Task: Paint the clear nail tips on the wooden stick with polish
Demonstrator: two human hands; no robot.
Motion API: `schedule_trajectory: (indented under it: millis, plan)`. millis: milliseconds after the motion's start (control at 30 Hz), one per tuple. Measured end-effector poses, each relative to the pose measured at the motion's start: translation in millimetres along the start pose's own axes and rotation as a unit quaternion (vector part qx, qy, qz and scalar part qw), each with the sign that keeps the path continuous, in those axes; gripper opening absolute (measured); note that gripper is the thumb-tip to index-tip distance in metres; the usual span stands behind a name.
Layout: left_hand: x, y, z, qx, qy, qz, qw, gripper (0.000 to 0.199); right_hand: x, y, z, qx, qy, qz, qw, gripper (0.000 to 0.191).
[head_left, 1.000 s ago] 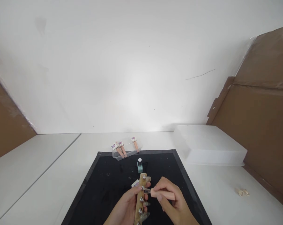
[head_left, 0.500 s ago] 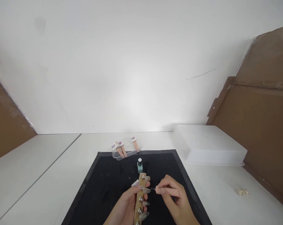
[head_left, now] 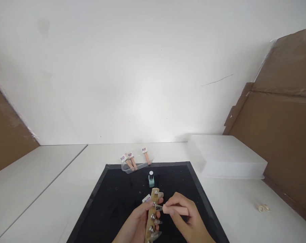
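Note:
My left hand (head_left: 138,219) is closed around a wooden strip (head_left: 150,225) set with several round metal studs. Clear false nail tips (head_left: 156,235) stick out from the studs on the strip's right side. Pinched in my right hand (head_left: 189,219) is a nail polish brush with a peach handle (head_left: 175,210). Its brush end points left and meets the second nail tip from the top; the bristles are hard to make out. Just beyond the strip stands a small teal bottle (head_left: 151,182) with a black neck and a white top. A white-labelled bottle (head_left: 146,199) is partly hidden behind my left hand.
A clear plastic tray (head_left: 129,171) at the mat's far edge holds several white-labelled bottles with peach caps (head_left: 146,158). Under my hands lies a black mat (head_left: 112,202). On the right are a white translucent box (head_left: 231,162) and small cream rings (head_left: 263,207).
My right hand has moved slightly left with the brush, from beside the nail tip to contact with it. The strip in my left hand has shifted slightly down.

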State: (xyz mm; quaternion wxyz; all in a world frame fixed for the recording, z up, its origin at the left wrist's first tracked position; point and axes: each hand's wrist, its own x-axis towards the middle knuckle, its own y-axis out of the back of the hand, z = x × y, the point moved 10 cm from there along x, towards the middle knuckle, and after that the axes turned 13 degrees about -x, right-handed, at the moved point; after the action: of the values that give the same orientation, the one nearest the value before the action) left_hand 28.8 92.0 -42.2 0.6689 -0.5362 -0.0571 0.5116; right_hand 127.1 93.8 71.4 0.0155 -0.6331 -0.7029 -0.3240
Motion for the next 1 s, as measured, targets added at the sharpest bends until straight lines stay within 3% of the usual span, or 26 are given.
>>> schedule_trajectory:
  millis: [267, 500, 1000]
  plan:
    - [0.0, 2.7, 0.2, 0.003, 0.001, 0.012, 1.000, 0.036, 0.8, 0.8, 15.6, -0.022, -0.040, 0.011, 0.999, 0.017]
    - [-2.0, 3.8, 2.0, 0.008, 0.000, 0.023, 1.000, 0.037, -3.3, 5.1, 24.2, 0.022, -0.085, 0.031, 0.996, 0.020]
    - [-6.5, -4.2, -0.3, 0.023, -0.012, 0.035, 0.999, 0.031, -4.3, -1.5, 19.1, 0.054, -0.051, 0.012, 0.997, 0.016]
